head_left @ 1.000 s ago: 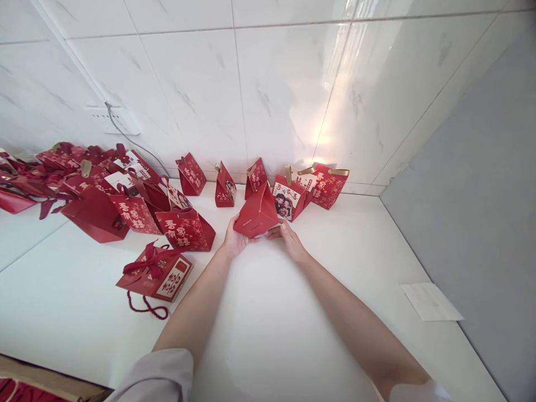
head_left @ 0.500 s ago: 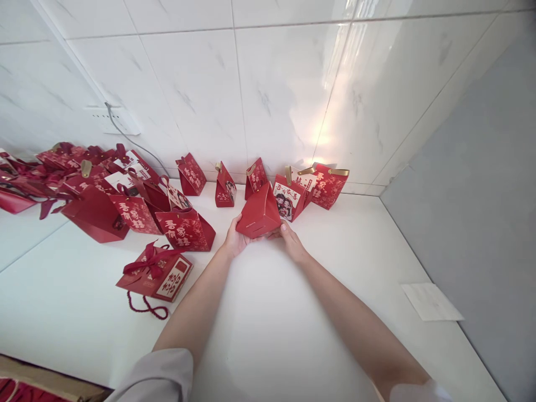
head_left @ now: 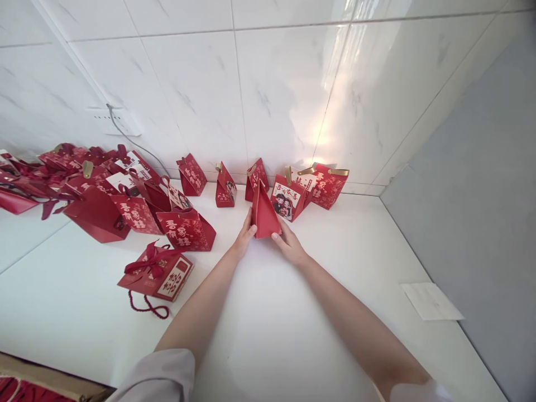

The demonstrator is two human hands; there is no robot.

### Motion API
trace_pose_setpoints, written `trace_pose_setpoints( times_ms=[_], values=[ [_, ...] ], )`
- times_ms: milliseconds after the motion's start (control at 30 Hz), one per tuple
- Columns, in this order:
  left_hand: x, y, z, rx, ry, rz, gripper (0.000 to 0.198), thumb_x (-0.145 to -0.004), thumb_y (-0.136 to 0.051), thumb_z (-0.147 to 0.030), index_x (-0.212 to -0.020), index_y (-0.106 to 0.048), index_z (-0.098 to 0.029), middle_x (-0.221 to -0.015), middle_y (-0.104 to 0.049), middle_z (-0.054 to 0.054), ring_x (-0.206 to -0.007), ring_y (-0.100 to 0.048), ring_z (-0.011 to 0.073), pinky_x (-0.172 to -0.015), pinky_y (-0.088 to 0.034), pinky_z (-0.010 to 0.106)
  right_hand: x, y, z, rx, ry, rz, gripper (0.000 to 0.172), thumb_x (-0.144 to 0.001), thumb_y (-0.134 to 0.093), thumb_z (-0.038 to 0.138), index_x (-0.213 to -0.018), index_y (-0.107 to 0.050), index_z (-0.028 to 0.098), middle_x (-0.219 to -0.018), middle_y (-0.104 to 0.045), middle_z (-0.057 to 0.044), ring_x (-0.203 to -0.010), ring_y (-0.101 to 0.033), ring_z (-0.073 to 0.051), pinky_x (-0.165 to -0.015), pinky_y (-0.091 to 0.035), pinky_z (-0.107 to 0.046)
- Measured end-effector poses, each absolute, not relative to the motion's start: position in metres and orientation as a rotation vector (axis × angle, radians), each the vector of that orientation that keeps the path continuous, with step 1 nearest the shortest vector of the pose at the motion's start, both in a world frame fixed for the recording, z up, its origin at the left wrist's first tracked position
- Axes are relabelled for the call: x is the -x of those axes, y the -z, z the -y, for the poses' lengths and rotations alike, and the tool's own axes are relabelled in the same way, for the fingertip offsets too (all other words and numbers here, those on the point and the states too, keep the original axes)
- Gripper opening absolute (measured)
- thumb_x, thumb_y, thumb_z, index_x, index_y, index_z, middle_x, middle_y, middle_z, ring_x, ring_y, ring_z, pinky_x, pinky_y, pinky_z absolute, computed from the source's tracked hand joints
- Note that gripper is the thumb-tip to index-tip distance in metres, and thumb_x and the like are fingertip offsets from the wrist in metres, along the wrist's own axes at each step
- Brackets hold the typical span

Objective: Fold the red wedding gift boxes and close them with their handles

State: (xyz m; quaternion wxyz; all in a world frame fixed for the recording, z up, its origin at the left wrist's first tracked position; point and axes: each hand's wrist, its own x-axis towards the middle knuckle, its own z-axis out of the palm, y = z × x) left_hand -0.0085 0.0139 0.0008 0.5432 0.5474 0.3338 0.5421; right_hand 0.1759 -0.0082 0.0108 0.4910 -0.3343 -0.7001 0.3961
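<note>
Tipping risk: plain red folded paper box [head_left: 265, 213] stands edge-on on the white surface [head_left: 268, 324], lightly pinched between left hand [head_left: 246, 234] and right hand [head_left: 288, 244]. A loose grip could topple it onto the printed red box [head_left: 287, 202] just behind.

Left of my left hand [head_left: 245, 234], a red bag [head_left: 186, 231] carries gold characters I read as 吾家有喜; a second bag [head_left: 134, 215] further left shows the same. Nearer me, the ribboned box [head_left: 157, 273] has a white label with a red 囍. Past my right hand [head_left: 288, 245], a photo card [head_left: 286, 201] bears red characters too small to read.
</note>
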Motion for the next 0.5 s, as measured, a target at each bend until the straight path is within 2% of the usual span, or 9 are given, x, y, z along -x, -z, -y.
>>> trace_pose_setpoints(
  times_ms=[133,233,367,500],
  values=[
    [0.007,-0.013,-0.008,-1.339,-1.254,-0.713,0.077,-0.084,-0.063,-0.044,-0.15,-0.026,-0.03,-0.161,-0.014,0.001,-0.148,-0.015,0.0234,-0.122,-0.018,0.036,-0.177,-0.013,0.01,0.84,-0.998,1.674,0.071,-0.092,-0.049,0.054,-0.152,-0.022,0.029,-0.155,-0.034,-0.002,-0.143,-0.03,-0.024,-0.119,-0.023,-0.045],
    [0.003,-0.023,-0.003,-1.329,-1.259,-0.691,0.077,-0.082,-0.066,-0.045,-0.148,-0.032,-0.027,-0.161,-0.017,0.002,-0.148,-0.015,0.0244,-0.121,-0.019,0.036,-0.177,-0.016,0.011,0.82,-1.01,1.705,0.074,-0.09,-0.052,0.054,-0.153,-0.021,0.03,-0.155,-0.032,-0.001,-0.143,-0.029,-0.025,-0.12,-0.022,-0.048],
    [-0.004,-0.032,0.001,-1.216,-1.322,-0.69,0.078,-0.076,-0.072,-0.042,-0.145,-0.039,-0.026,-0.156,-0.031,0.004,-0.145,-0.024,0.0269,-0.12,-0.023,0.037,-0.179,-0.015,0.009,0.754,-1.013,1.753,0.071,-0.092,-0.048,0.057,-0.152,-0.023,0.029,-0.158,-0.027,-0.001,-0.144,-0.027,-0.026,-0.12,-0.02,-0.048],
    [-0.005,-0.032,0.002,-1.041,-1.284,-0.663,0.067,-0.078,-0.066,-0.048,-0.137,-0.049,-0.022,-0.143,-0.05,0.008,-0.135,-0.042,0.0306,-0.112,-0.035,0.043,-0.181,-0.007,0.007,0.753,-1.057,1.711,0.067,-0.094,-0.038,0.06,-0.152,-0.021,0.032,-0.16,-0.021,0.002,-0.147,-0.021,-0.023,-0.12,-0.019,-0.045]
  ],
)
